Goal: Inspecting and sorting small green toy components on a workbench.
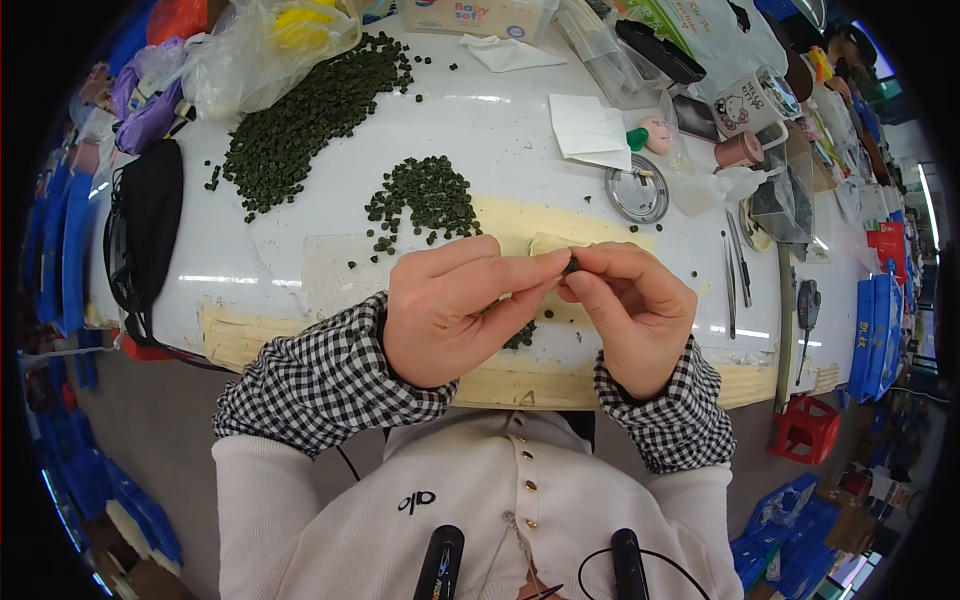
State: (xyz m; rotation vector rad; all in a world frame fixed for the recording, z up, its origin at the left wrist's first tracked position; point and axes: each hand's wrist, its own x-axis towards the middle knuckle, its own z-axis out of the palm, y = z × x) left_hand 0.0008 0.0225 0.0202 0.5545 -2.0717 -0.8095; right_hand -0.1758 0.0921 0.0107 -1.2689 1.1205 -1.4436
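My left hand [445, 305] and my right hand [640, 315] meet above the near part of the white table [520, 130]. Between their pinched fingertips is a small dark green piece [571, 267], touched from both sides; its finer shape is too small to make out. Just beyond my left hand lies a small heap of similar dark green pieces [425, 200]. A much larger heap of dark green pieces [300, 130] spreads at the far left. Several more pieces [522, 336] show below my hands, partly hidden by the left one.
Slim metal tweezers [743, 262] lie at the right, near a round metal dish [637, 188]. Behind them stand a white mug [745, 105] and a spool of pink thread [738, 150]. White tissues [590, 130] lie farther back. A black bag [150, 230] rests at the left edge.
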